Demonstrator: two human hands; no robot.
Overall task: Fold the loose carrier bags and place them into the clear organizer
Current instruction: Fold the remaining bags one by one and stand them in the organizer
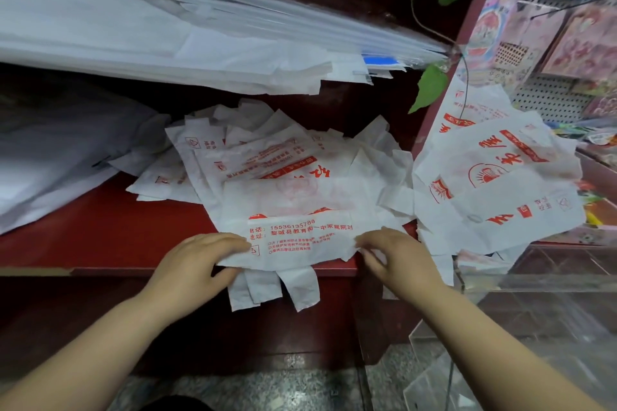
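A white carrier bag with red print (pixel 300 237) lies on the red counter (pixel 110 227), its near part folded over and its handles hanging off the front edge. My left hand (pixel 197 264) pinches the bag's left edge and my right hand (pixel 397 260) pinches its right edge. Behind it lies a heap of several loose printed bags (pixel 253 150). More bags (pixel 494 177) are piled at the right. The clear organizer (pixel 534 327) stands at the lower right, below counter level.
A long stack of white and clear sheets (pixel 167 37) hangs over the back of the counter. A grey-white bundle (pixel 50 150) lies at the left. Green leaves (pixel 430 87) and a rack of colourful goods (pixel 551 43) stand at the right.
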